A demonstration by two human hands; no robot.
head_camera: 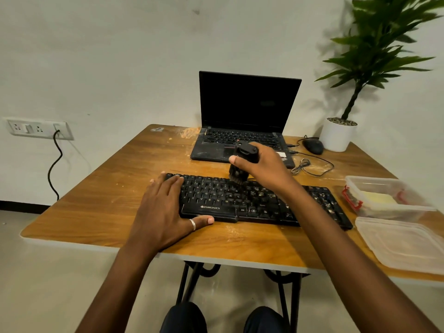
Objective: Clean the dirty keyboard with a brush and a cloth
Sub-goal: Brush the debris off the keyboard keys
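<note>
Brushing stage, roughly midway by my reading. Keyboard (pixel 216 195) lies flat near the front edge of the bench (pixel 96 188), with the laptop (pixel 247 104) behind it. Left hand (pixel 161 207) rests flat on the keyboard's left end, fingers straight over the keys, thumb along the front edge; its grip is slack, only pressing to steady. Right hand (pixel 266 167) has its grip wrapped round a black brush (pixel 246 149), held upright with the bristles down at the top key rows near the middle. Left half of the keys looks mostly free of debris; right half carries pale crumbs (pixel 259 193) between and on the keys, so that side is left to do. Wiping looks not yet begun. No cloth is plainly in view: something yellow sits in the clear box (pixel 374 180) at the right, but I cannot tell what it is. Right forearm hides a band of keys. Bristle contact is too dark to confirm. Box and its lid (pixel 403 239) run off the frame edge.
</note>
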